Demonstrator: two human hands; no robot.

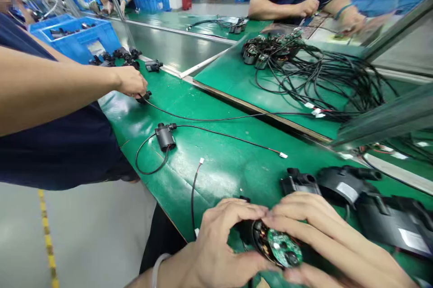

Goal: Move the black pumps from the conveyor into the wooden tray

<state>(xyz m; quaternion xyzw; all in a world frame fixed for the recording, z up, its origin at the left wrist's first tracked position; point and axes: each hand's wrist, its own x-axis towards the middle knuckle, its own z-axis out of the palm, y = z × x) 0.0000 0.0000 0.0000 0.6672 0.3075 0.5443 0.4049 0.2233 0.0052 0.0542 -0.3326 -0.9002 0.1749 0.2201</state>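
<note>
Item in hand: a cylindrical unit (259,238) with a dark, round wall. Its exposed end shows copper-coloured windings and a green circuit board (284,248), rounded in outline, with small soldered parts.

Hands: the left hand (230,245) grips the unit from its 9 o'clock side, fingers arched over the top and thumb along the lower edge. The right hand (324,238) bears on it from 3 o'clock, fingers extended and slightly bent, thumb below. Both are closed only to the unit's width. The unit lies directly between them; whether it touches the workbench (216,144) cannot be determined. The bench surface is smooth, glossy green.

Surroundings, taken from the unit: smooth black moulded housings (389,220), some bearing white labels, lie from 1 to 3 o'clock. A thin lead (192,195) with a white connector lies near 10 o'clock. A black pump (165,137) with stub ports and a looped cable sits between 10 and 11. Beyond it, a co-worker's hand (131,81) holds a small black part.
</note>
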